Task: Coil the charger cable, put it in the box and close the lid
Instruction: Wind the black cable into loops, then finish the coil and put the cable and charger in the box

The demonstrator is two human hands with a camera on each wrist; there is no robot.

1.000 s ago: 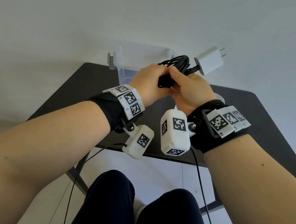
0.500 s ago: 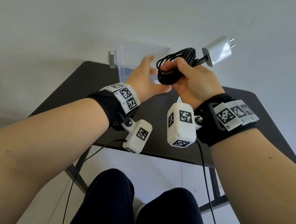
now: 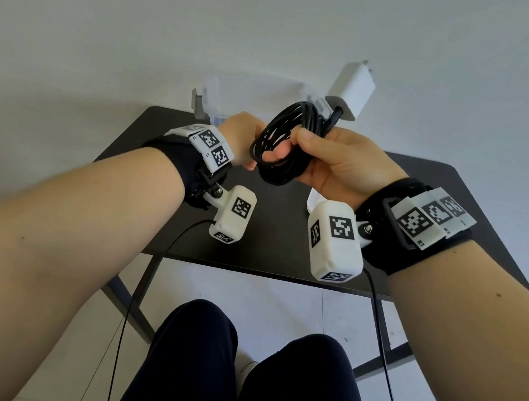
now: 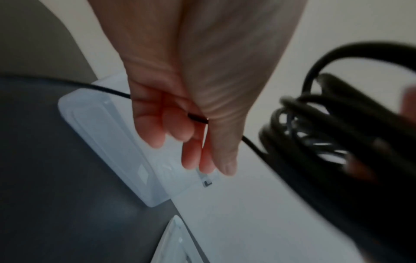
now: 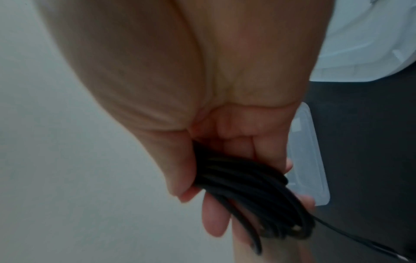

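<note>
right hand (image 3: 341,162): fist round coiled black charger cable (image 3: 281,147), frame centre; white plug (image 3: 352,92) sticks up
left hand (image 3: 241,138): pinches cable's loose end
box (image 3: 254,94): clear, open, upper centre on black table (image 3: 470,194)

No words or brand names can be read. The wrist bands (image 3: 211,146) and the white camera housings (image 3: 337,236) carry only black-and-white square marker patterns; small print beside them is illegible.
</note>
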